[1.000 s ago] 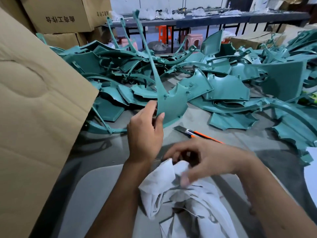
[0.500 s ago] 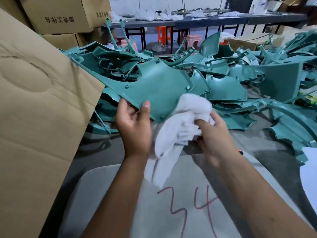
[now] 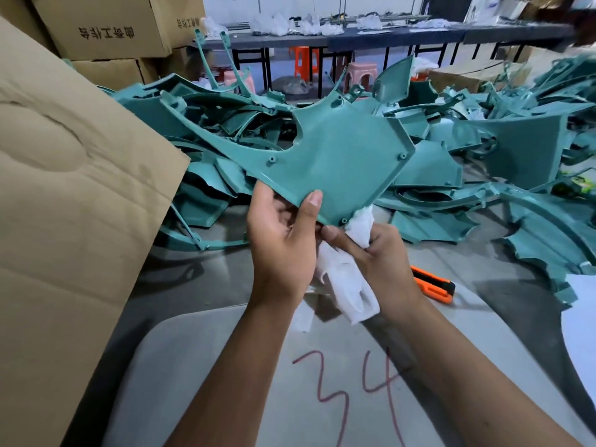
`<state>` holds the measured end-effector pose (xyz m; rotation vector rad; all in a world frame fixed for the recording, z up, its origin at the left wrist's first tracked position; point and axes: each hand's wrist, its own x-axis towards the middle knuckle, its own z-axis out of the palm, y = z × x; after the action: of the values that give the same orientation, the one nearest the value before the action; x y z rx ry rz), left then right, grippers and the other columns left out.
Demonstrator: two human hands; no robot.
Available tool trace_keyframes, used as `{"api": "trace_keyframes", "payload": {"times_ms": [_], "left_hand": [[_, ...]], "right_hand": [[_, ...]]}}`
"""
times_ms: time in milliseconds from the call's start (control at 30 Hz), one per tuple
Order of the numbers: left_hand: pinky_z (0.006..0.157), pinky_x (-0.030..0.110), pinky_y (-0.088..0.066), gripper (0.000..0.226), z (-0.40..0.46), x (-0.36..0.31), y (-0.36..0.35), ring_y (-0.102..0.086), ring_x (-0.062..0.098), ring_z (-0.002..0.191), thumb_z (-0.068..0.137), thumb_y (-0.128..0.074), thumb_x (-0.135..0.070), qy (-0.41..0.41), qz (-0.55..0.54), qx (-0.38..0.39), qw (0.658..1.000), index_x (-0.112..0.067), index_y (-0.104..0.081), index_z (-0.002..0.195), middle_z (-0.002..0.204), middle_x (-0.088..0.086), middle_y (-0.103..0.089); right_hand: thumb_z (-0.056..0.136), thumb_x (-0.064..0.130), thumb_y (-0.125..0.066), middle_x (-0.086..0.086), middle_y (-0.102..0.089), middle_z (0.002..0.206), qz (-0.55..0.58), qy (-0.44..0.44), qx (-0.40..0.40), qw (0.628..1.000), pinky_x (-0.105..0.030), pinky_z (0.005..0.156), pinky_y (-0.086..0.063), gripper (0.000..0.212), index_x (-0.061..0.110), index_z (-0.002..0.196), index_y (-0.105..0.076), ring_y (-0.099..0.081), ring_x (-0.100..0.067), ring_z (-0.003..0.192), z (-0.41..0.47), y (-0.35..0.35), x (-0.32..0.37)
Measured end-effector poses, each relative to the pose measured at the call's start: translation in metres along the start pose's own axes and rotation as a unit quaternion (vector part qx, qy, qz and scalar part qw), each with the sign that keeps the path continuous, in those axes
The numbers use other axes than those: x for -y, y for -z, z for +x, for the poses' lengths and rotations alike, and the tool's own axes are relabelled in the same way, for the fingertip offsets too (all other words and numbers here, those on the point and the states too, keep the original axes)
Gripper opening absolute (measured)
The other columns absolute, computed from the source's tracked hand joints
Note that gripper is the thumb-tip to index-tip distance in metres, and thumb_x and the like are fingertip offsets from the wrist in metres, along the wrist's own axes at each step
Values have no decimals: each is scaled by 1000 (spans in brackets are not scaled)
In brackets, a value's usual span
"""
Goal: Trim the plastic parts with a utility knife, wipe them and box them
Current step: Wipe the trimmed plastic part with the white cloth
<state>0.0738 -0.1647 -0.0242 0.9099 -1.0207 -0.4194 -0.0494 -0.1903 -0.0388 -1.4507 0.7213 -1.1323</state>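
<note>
The right hand [image 3: 383,256] hides the utility knife's [image 3: 433,283] front end.

Lighting: even, diffuse indoor light, moderately bright, apparently from overhead; no harsh glare. Shadows: soft dark patches on the tabletop [image 3: 200,285] beneath the cardboard flap [image 3: 74,195] and under the teal parts pile [image 3: 532,227]. Sheen: faint, on the held teal panel [image 3: 342,156]. Focus: centre sharp; far benches [image 3: 403,33] soft and washed out. Blur: smearing at the upper right corner. Distortion: wide-angle bending at the edges, forearms stretched toward the lower frame.
</note>
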Motion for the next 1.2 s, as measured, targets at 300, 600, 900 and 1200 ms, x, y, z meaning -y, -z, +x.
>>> {"api": "trace_keyframes", "payload": {"times_ms": [300,600,900,1200], "left_hand": [[75,31,-56,29,-10,13,7,-72,20,90,95,-67,-7,-21,44,-58,997,-25,-57,115,102,4,-73],[93,40,-57,34,-11,15,-4,-71,24,108,96,-64,-3,50,-10,-39,998,-5,-54,128,118,10,-72],[91,35,-58,33,9,2,26,-71,17,108,90,-62,-3,67,10,99,993,-19,-58,119,110,-4,-76],[78,26,-58,32,-8,12,6,-72,15,97,92,-68,-6,45,33,-8,998,-23,-58,118,106,-2,-74]], "right_hand": [[99,21,-65,-8,-79,104,252,-111,-82,958,-35,69,-64,33,6,128,-63,-78,-19,85,3,8,14],[105,2,-54,14,-41,51,-20,14,-64,998,-13,46,-34,47,10,60,-42,-36,-1,47,-2,4,11],[80,10,-60,6,-47,69,-40,26,-272,961,-32,64,-34,23,26,66,-50,-39,-12,67,17,41,-7],[84,13,-55,6,-63,106,28,19,-254,967,-43,83,-56,50,29,130,-44,-59,-15,90,17,23,-10]]}}
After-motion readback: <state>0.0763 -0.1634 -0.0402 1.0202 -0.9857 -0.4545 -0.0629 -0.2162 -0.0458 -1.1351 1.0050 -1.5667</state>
